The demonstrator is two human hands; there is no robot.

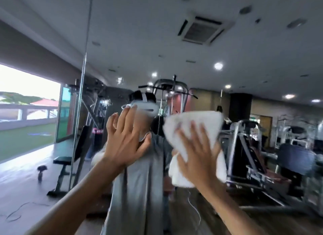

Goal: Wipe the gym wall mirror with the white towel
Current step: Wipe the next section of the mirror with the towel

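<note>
The gym wall mirror [227, 47] fills almost the whole view and reflects a person in a grey shirt and the gym behind. My right hand [199, 152] lies flat with spread fingers on the white towel [194, 128], pressing it against the glass right of centre. The towel is bunched and blurred, and part of it hangs below my palm. My left hand [125, 136] is raised left of the towel with fingers straight and spread, at or close to the glass, holding nothing.
A vertical seam [86, 47] between mirror panels runs down the left side. The reflection shows a weight bench [64, 164], a cable machine [169, 93] and other machines [272, 150] at the right. A bright window opening [26, 108] is at far left.
</note>
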